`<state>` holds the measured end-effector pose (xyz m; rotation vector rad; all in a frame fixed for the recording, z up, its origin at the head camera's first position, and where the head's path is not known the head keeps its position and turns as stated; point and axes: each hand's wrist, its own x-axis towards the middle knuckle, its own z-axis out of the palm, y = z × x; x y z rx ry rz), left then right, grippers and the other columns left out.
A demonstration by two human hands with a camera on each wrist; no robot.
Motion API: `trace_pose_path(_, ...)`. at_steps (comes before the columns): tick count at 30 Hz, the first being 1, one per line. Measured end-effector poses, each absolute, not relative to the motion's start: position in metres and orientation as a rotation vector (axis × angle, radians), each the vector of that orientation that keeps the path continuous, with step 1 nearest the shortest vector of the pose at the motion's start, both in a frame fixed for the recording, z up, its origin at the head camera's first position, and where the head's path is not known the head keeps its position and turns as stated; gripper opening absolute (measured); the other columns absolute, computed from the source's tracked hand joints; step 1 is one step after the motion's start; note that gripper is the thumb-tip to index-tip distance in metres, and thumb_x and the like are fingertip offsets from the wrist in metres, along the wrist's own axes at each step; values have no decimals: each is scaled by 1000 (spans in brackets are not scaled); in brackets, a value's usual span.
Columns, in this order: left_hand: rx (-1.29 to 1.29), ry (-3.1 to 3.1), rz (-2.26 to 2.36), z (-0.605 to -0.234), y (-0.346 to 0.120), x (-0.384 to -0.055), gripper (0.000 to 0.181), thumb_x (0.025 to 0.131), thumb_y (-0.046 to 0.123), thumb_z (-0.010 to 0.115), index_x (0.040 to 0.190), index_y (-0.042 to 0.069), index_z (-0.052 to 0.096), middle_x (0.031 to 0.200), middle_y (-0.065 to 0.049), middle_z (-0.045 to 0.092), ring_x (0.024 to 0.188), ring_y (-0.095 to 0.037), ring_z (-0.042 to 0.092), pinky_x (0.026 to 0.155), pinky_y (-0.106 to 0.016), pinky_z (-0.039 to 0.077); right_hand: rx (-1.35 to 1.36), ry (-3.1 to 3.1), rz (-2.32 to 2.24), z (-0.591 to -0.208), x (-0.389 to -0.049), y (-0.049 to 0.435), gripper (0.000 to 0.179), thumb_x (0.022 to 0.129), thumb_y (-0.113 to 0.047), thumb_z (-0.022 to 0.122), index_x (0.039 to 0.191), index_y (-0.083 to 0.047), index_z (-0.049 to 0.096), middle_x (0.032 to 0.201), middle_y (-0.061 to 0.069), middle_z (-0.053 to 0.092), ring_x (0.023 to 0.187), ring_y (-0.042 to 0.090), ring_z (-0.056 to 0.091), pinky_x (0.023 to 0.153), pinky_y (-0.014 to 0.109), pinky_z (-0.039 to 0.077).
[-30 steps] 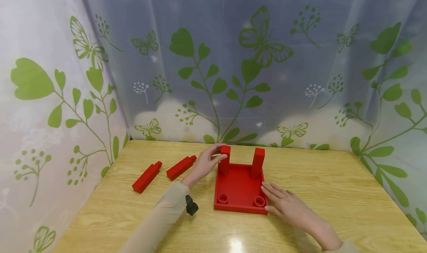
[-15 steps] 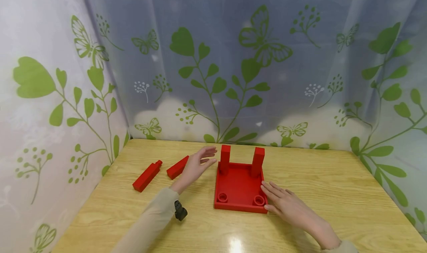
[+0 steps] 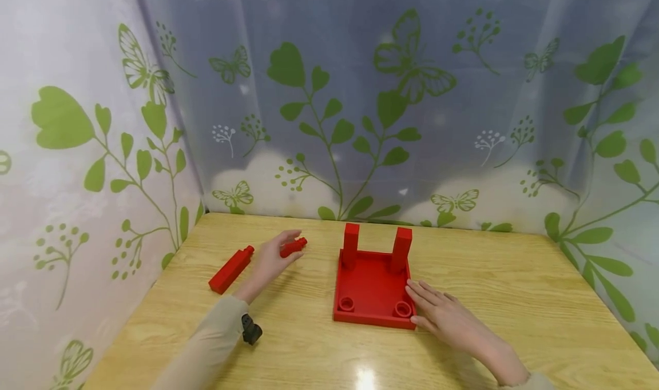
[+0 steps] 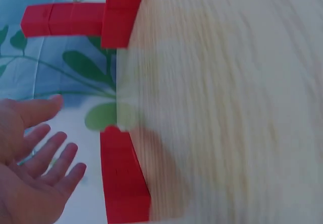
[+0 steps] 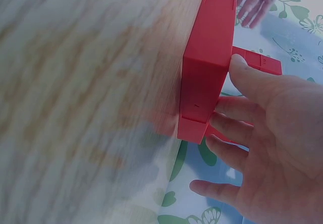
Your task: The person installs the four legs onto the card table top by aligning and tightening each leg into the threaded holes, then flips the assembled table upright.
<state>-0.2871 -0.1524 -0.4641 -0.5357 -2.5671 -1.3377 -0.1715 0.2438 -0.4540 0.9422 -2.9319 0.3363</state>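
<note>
A square red base (image 3: pixel 372 287) with a raised rim lies on the table. Two square red posts, the left post (image 3: pixel 350 247) and the right post (image 3: pixel 401 250), stand upright at its far corners. Round sockets show at the near corners, the left socket (image 3: pixel 346 304) and the right socket (image 3: pixel 402 309). My right hand (image 3: pixel 444 317) touches the base's right side with fingers extended. My left hand (image 3: pixel 270 261) hovers over a loose red post (image 3: pixel 293 247), partly hidden behind it. In the left wrist view, the fingers (image 4: pixel 58 158) are spread apart from that post (image 4: pixel 123 178).
Another loose red post (image 3: pixel 231 270), with a narrow round peg at one end, lies on the wooden table (image 3: pixel 309 344) left of my left hand. A patterned curtain (image 3: pixel 334 92) with green leaves and butterflies hangs behind the table and along its sides.
My left hand has left the far left upright post and moved left over the nearer loose post. My right hand has stayed at the base's side.
</note>
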Motion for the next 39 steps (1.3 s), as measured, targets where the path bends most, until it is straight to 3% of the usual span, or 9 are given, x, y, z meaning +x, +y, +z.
trace_pose_path(10,-253,-2768,-1183,-466,-180,-280,58,88,8,79,140,-1,55,138,-22,60,126,-39,58,105,-54,47,934,-2935,348,-454,-172,247,60,102,-37,59,149,0,48,155,18,45,140,43,43,103,65,43)
trace_pose_path(19,-98,-2874,-1095,-470,-185,-278,48,85,9,82,127,-2,63,126,-22,66,113,-38,62,100,-54,49,928,-2942,346,-456,-172,247,60,102,-37,58,149,-1,48,155,17,45,141,42,42,103,66,43)
trace_pose_path(24,-74,-2873,-1030,-472,-186,-279,41,85,10,81,121,-2,67,121,-21,69,107,-36,64,94,-52,51,934,-2938,353,-455,-172,246,60,103,-37,58,149,-1,48,155,17,45,141,43,42,103,66,43)
trace_pose_path(39,-164,-2556,-1176,-463,-183,-281,40,88,11,79,127,5,70,123,-18,70,99,-31,66,84,-42,56,914,-2979,363,-454,-173,245,61,103,-39,57,151,-2,47,157,16,43,143,42,40,105,67,40)
